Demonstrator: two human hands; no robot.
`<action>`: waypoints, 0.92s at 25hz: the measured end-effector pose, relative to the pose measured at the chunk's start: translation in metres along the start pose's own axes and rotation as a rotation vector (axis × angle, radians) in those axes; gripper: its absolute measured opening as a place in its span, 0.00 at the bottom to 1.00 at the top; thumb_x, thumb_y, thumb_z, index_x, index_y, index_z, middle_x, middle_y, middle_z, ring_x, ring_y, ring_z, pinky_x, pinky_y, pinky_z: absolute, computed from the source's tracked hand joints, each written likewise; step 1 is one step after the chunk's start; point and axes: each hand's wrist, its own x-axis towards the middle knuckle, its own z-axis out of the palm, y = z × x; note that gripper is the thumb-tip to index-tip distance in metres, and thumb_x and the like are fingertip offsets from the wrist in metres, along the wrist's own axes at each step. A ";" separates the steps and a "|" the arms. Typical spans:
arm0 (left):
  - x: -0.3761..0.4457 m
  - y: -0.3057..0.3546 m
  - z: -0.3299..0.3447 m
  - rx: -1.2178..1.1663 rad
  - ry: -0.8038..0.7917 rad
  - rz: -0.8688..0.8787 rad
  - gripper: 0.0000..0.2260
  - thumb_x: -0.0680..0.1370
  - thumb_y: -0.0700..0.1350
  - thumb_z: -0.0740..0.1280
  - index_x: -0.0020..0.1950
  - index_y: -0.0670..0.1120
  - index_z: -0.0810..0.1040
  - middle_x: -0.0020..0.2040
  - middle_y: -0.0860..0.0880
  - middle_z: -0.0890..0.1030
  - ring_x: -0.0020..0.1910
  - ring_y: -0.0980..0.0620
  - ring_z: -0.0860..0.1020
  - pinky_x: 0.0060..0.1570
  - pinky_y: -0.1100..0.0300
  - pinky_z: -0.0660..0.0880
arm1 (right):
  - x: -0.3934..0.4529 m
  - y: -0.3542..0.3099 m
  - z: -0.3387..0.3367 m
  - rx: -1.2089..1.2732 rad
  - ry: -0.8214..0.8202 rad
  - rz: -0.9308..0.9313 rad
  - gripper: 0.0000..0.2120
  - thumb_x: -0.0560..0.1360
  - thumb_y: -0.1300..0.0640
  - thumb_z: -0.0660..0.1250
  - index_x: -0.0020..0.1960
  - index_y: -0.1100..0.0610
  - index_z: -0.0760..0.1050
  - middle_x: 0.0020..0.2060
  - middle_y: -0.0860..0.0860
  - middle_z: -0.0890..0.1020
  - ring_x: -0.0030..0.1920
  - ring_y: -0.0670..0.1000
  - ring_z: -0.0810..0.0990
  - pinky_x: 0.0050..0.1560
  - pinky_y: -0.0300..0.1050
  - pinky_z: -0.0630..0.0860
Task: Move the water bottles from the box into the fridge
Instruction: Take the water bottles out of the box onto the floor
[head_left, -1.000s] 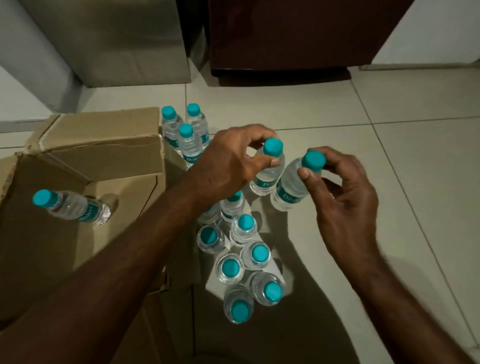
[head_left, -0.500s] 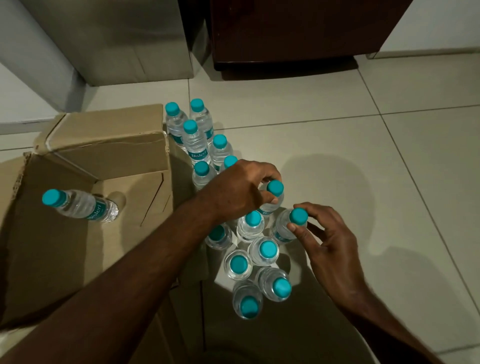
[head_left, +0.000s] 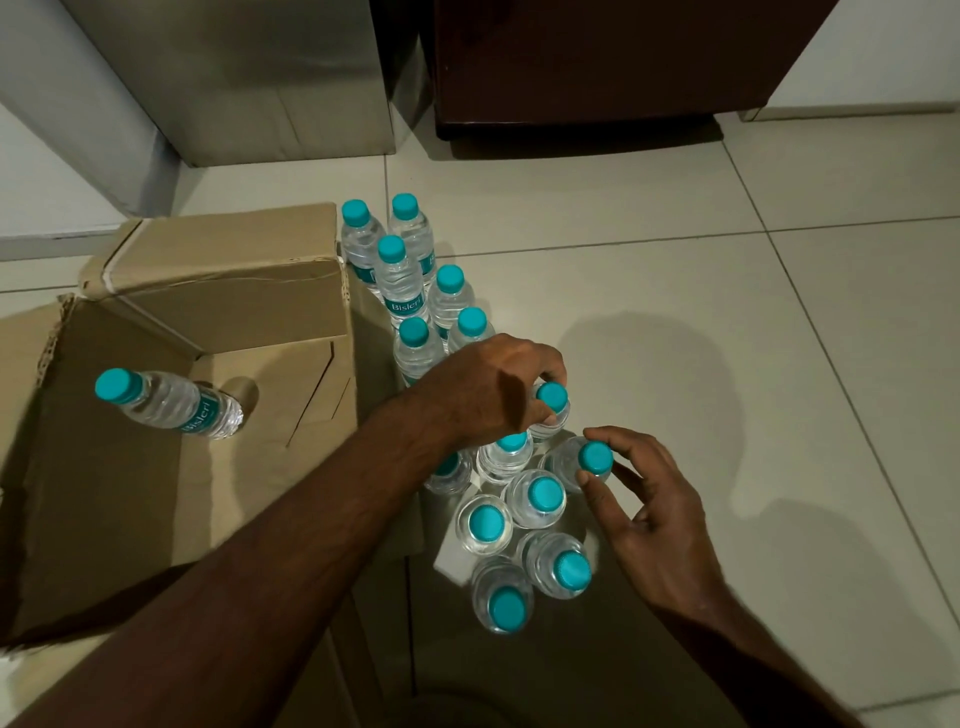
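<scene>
An open cardboard box (head_left: 218, 291) stands on the floor at the left, with one clear water bottle (head_left: 171, 402) with a teal cap standing inside it. Several matching bottles (head_left: 400, 280) stand in a line on the tiles beside the box's right wall. My left hand (head_left: 483, 389) grips the neck of a bottle (head_left: 551, 400) at the right side of this cluster. My right hand (head_left: 654, 509) pinches the cap of a neighbouring bottle (head_left: 596, 458) between thumb and fingers. Both bottles stand upright among the others.
A grey metallic appliance (head_left: 249, 78) and a dark maroon unit (head_left: 597, 62) stand at the far side, both closed. Pale floor tiles (head_left: 779, 338) spread out to the right. A box flap (head_left: 384, 519) lies under my left forearm.
Both hands have brought their bottles down from the air and toward me, setting them among the bottles standing on the floor. Both hands still hold the bottles.
</scene>
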 end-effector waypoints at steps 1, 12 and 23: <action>0.000 -0.001 0.001 0.011 0.008 0.007 0.13 0.78 0.52 0.69 0.62 0.51 0.77 0.57 0.52 0.81 0.49 0.58 0.75 0.41 0.74 0.62 | -0.001 -0.001 0.000 -0.001 0.002 -0.001 0.15 0.78 0.49 0.65 0.64 0.44 0.74 0.58 0.33 0.76 0.61 0.38 0.77 0.56 0.23 0.71; -0.027 0.010 -0.011 0.078 0.192 -0.023 0.19 0.79 0.55 0.68 0.68 0.53 0.74 0.66 0.52 0.79 0.63 0.53 0.75 0.63 0.55 0.71 | 0.013 -0.026 -0.006 -0.108 0.110 -0.073 0.17 0.79 0.49 0.66 0.66 0.51 0.75 0.64 0.43 0.76 0.64 0.43 0.75 0.56 0.24 0.71; -0.192 -0.047 -0.056 0.345 0.412 -0.371 0.18 0.79 0.55 0.63 0.68 0.53 0.76 0.66 0.52 0.77 0.64 0.51 0.74 0.65 0.50 0.72 | 0.036 -0.128 0.077 0.020 -0.078 -0.264 0.17 0.80 0.42 0.62 0.67 0.46 0.73 0.64 0.42 0.74 0.64 0.38 0.74 0.57 0.29 0.75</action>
